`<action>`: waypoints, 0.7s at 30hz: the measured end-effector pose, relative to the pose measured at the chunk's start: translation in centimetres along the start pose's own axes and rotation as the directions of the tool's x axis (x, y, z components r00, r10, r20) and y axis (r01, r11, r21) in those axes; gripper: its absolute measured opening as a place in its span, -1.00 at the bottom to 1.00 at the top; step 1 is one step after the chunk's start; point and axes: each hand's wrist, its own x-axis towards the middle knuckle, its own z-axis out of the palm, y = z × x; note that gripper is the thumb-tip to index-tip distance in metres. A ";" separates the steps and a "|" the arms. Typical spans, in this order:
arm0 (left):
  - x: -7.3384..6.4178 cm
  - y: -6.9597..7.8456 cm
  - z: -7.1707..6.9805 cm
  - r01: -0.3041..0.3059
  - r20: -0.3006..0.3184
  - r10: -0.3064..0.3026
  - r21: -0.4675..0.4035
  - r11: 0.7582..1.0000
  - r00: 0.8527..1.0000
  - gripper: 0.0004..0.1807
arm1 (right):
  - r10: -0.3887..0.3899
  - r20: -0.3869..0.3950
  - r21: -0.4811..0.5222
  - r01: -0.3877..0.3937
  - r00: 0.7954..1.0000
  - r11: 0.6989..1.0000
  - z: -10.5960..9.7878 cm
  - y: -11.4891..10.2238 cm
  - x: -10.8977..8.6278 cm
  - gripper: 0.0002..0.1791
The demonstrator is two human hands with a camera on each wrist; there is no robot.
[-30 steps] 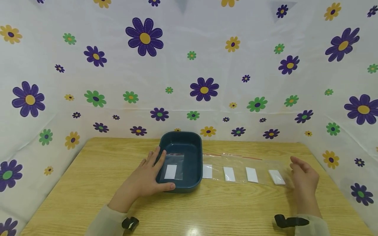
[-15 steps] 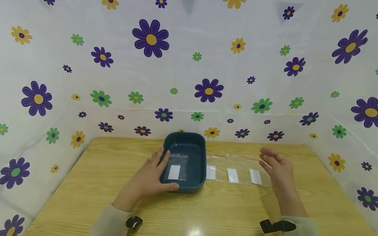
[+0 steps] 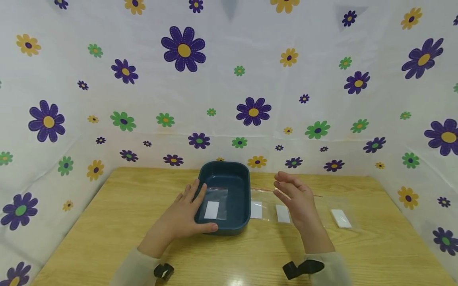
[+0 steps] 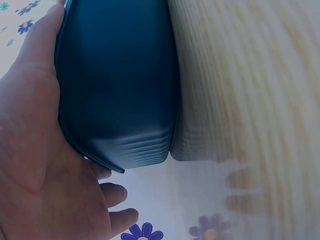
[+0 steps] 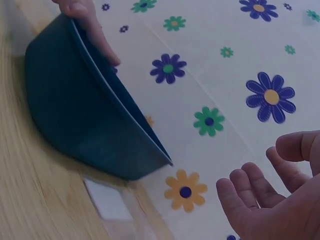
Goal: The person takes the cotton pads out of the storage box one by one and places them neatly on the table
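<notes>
My left hand (image 3: 182, 214) rests on the left rim of a dark teal plastic tub (image 3: 240, 206), fingers spread and thumb along the near corner. The left wrist view shows the palm against the tub's edge. Inside the tub lies a clear zip bag (image 3: 221, 204) with a white rectangle (image 3: 212, 210) in it. My right hand (image 3: 298, 200) hovers over the row of bags right of the tub, fingers loosely bent, holding nothing. White rectangles show in the row at the tub's side (image 3: 256, 210), beside the right hand (image 3: 282, 214) and at the far right (image 3: 341, 218).
The bags lie on a light wood table (image 3: 222, 254), and the hand and forearm cover part of their row. A white flowered cloth (image 3: 222, 87) stands behind the table and at both sides. Each wrist wears a black band, such as the right strap (image 3: 304, 268).
My right hand has moved left from beside the far-right bag to over the middle of the row. The left hand stays on the tub, and the bags have kept their places.
</notes>
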 end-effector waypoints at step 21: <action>-0.4 0.2 -0.1 -0.004 -0.005 0.004 -0.016 1.000 1.000 0.36 | 0.005 0.073 0.165 -0.017 0.997 0.986 7.1 1.2 0.9 -0.59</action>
